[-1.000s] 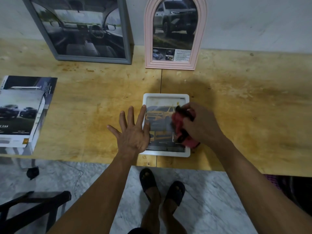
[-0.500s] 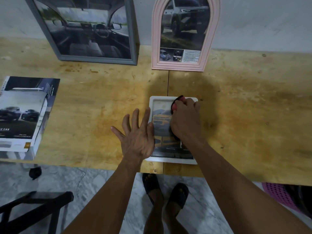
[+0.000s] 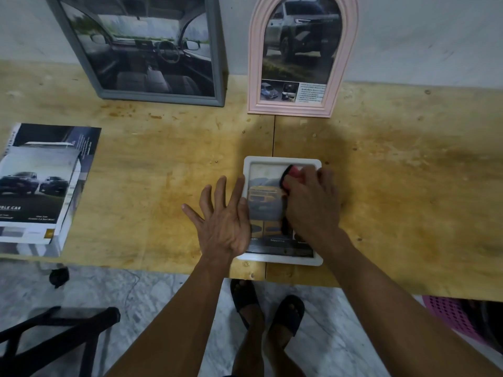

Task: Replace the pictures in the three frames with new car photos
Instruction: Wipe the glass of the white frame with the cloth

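A small white frame [image 3: 283,260] lies flat at the table's front edge, holding a photo of a yellow car [image 3: 262,194]. My left hand [image 3: 221,219] rests flat with fingers spread on the frame's left border. My right hand [image 3: 313,205] is closed on a red and black cloth [image 3: 292,172] pressed on the upper right of the glass. A grey frame [image 3: 217,50] with a car interior photo and a pink arched frame [image 3: 254,63] with a grey truck photo lean on the wall at the back.
A stack of car brochures [image 3: 40,183] lies at the table's left edge. The wooden table [image 3: 408,186] stretches to the right. A black chair [image 3: 54,336] stands at lower left, a pink basket [image 3: 457,314] at lower right, my sandalled feet [image 3: 266,306] under the table.
My right hand slid the red cloth from the frame's lower right up to its upper right. My left hand stayed pressed on the frame's left side.
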